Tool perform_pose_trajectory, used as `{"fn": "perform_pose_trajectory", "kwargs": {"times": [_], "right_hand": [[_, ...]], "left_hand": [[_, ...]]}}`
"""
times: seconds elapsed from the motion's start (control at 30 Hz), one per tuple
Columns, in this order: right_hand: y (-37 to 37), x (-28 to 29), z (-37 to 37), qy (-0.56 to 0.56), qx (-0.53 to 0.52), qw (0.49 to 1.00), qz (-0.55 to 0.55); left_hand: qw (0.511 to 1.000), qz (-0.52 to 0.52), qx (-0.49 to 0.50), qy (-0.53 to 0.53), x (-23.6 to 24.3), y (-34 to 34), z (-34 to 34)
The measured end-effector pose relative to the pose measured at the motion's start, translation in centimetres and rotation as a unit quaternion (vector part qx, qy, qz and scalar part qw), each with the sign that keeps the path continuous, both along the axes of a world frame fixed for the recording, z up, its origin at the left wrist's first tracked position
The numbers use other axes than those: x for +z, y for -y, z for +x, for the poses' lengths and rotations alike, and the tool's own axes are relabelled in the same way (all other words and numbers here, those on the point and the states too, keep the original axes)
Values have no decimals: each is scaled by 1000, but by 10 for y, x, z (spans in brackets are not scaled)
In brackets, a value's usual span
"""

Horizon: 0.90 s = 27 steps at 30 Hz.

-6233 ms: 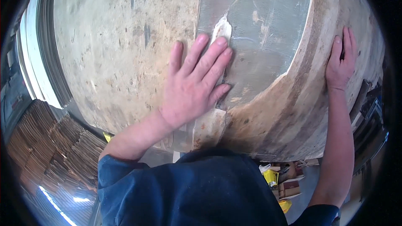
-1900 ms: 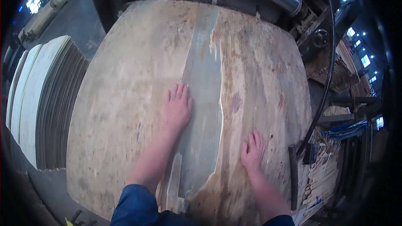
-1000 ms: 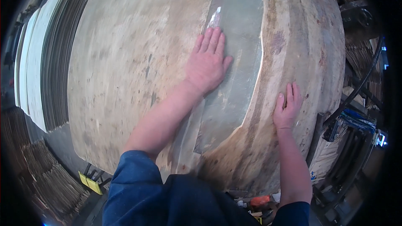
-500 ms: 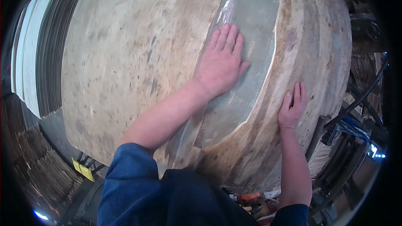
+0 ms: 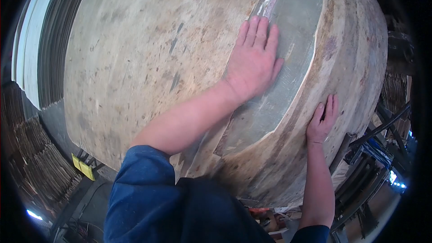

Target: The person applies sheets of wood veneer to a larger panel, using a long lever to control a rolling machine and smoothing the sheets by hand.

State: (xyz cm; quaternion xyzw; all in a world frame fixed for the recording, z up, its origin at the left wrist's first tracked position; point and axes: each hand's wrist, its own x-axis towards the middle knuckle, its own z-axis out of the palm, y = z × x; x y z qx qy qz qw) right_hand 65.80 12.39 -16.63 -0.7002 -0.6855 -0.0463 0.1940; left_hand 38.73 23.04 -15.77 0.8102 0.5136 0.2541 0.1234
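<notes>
A broad, mottled tan sheet of wood veneer (image 5: 135, 63) spreads across the middle and left. To its right runs a smooth grey strip of surface (image 5: 299, 31), bordered by a second veneer piece (image 5: 351, 58) with a pale, ragged edge. My left hand (image 5: 254, 60) lies palm down, fingers stretched away from me, across the first sheet's right edge and the grey strip. A shiny whitish streak (image 5: 270, 2) shows just beyond its fingertips. Farther right, my right hand (image 5: 323, 119) rests on the second veneer piece with fingers extended. Neither hand grasps anything.
A tall stack of thin sheets (image 5: 49, 45) stands at the far left. Below it are more layered sheets (image 5: 45, 157) and a yellow part (image 5: 83, 166). Dark metal framework (image 5: 382, 126) stands at the right. Loose items (image 5: 267, 220) lie near my body.
The view has shifted a little, so sheets and hands appear farther right. Both hands stay flat, at about the same places on the surface.
</notes>
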Motion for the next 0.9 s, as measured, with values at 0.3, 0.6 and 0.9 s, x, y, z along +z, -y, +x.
{"fn": "perform_pose_trajectory", "kwargs": {"times": [0.3,0.6,0.9], "right_hand": [[2,0,2,13,-10,1000,-12],[0,0,2,6,-3,1000,-5],[1,2,1,8,-8,1000,5]], "left_hand": [[1000,-19,-21,-12,2,5,-5],[985,-45,-161,40,-3,15,15],[999,-8,26,-35,-2,-8,-10]]}}
